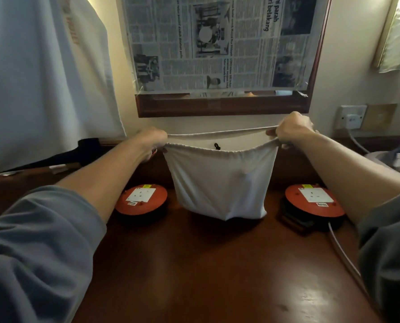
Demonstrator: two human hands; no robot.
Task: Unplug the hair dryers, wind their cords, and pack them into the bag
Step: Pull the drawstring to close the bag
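The white drawstring bag [220, 180] hangs above the desk [206, 264], bulging, so its load appears to be inside. The left hand [152, 141] and right hand [290, 130] pinch opposite rim ends, fingers curled, stretching the mouth taut. Two orange cord reels [141, 198] flank it on the desk.

Both arms stretched forward, grey sleeves pushed up. Left hand [153, 142] and right hand [290, 130] raised level, well apart, fingers curled tight, each gripping cloth.
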